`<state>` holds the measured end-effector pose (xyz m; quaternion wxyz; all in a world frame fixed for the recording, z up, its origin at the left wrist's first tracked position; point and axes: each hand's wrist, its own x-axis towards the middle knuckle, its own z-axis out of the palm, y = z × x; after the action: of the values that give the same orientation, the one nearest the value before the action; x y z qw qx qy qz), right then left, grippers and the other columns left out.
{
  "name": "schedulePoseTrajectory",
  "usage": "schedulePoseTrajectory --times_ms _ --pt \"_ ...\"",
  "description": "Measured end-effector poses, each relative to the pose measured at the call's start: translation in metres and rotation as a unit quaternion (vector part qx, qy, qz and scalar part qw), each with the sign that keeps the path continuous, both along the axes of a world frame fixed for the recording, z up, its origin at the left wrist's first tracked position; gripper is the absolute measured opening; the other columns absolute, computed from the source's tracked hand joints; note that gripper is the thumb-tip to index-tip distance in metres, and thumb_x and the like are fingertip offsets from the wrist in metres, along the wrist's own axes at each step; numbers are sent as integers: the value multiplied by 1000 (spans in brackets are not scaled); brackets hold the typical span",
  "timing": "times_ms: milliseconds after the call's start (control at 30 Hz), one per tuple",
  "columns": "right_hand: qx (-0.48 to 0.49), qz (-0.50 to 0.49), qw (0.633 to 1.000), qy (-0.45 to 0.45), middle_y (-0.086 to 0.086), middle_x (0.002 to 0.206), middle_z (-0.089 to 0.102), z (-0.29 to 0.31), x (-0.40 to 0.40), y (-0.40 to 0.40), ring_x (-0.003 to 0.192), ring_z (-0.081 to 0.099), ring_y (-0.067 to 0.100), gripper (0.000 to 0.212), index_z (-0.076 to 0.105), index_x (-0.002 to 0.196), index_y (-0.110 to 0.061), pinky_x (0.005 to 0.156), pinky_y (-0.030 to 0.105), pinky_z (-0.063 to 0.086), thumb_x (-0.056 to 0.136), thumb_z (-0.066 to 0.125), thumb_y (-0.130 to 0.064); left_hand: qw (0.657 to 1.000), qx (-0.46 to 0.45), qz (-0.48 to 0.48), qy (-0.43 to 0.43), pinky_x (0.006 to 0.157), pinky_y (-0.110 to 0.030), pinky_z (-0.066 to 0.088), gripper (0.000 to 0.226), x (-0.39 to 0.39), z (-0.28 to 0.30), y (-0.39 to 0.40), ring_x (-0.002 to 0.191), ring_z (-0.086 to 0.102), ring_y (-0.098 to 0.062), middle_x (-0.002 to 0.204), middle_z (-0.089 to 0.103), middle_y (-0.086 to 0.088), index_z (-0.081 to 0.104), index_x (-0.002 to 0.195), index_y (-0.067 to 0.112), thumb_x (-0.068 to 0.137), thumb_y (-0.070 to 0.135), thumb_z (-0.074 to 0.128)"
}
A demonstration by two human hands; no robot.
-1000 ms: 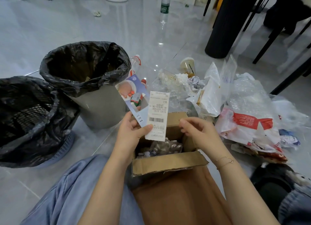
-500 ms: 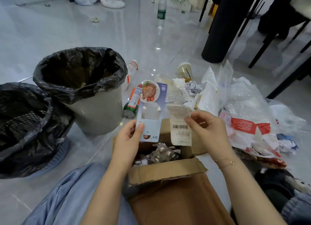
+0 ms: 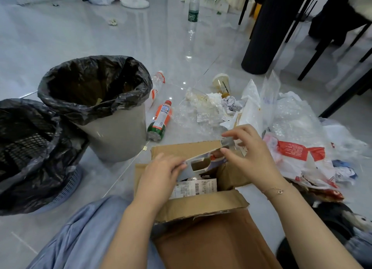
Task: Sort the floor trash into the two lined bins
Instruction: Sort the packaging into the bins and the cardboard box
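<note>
here both hands' fingers [image 3: 177, 165] pinch a cut-out card [image 3: 203, 160] above the open cardboard box [image 3: 201, 206]

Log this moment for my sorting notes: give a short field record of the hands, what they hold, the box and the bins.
left hand: grips the card packaging at its left end
right hand: pinches its right end
receipt: lies inside the cardboard box
grey bin: black liner, open
mesh basket: black liner, left of the grey bin
</note>
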<state>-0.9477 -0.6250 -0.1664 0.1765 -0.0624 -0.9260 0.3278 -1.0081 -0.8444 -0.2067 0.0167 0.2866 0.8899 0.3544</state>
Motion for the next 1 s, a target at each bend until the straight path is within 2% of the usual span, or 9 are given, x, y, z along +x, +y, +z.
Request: schedulePoseTrajectory --times_ms 100,233,333,433,500,633,767,867,1000 --pt "56 43 997 -26 -13 111 49 -3 -1 -2 108 45 2 30 62 108 -28 93 15 35 80 73 -24 1000 -5 -13 -6 84 -35 42 25 0 0 -1 91 45 -9 100 67 19 67 117 33 98 28 51" --pt "45 77 990 -112 -17 89 64 -7 0 -9 88 56 1 11 70 94 -28 78 23 47 84 68 -23 1000 -13 -7 24 81 -31 35 28 -4 6 -9 88 41 -6 100 65 23 65 120 38 97 29 52" --pt "60 90 974 -199 -17 87 67 -15 1 -12 84 60 -1 10 74 93 -30 76 22 50 86 66 -28 995 -71 -48 -52 85 -30 39 25 -6 -3 -13 92 49 -2 104 67 22 68 115 39 95 30 56" --pt "72 130 952 -269 -17 106 65 -24 -1 -15 98 59 1 24 71 111 -27 85 18 47 89 64 -27 986 -74 -58 -135 92 -23 46 28 -3 -10 -10 99 59 2 104 69 19 69 116 34 89 28 65" --pt "41 112 959 -257 -12 117 63 -24 -3 -14 105 57 4 33 64 123 -24 94 22 45 89 65 -25 988 -28 -43 -144 90 -20 48 33 1 -12 -6 95 59 5 99 68 20 66 120 32 87 26 68" --pt "-33 64 975 -210 -12 98 66 -14 -6 -11 94 60 0 29 67 117 -30 91 23 48 88 65 -25 983 90 13 -161 82 -10 47 28 -1 -7 -3 92 59 9 96 67 22 67 114 34 89 21 66" --pt "-71 50 978 -192 -15 95 68 -9 -6 -12 92 59 -4 23 70 110 -31 88 19 48 88 65 -26 978 140 93 -127 86 -20 47 19 -18 -2 -5 97 58 3 103 65 20 70 106 31 91 20 63" --pt "-53 48 983 -168 -16 106 66 -12 -9 -12 102 57 -2 21 70 108 -32 95 26 46 89 63 -28 985 114 116 -64 94 -17 37 22 -26 -5 -6 112 48 -3 114 62 16 68 110 28 91 18 62" --pt "-15 11 993 -117 -16 116 58 -14 -15 -4 115 48 4 22 69 109 -25 97 22 36 88 62 -25 994 2 102 -44 116 -37 18 40 -29 -18 1 133 33 -9 140 47 15 53 131 33 92 34 59"
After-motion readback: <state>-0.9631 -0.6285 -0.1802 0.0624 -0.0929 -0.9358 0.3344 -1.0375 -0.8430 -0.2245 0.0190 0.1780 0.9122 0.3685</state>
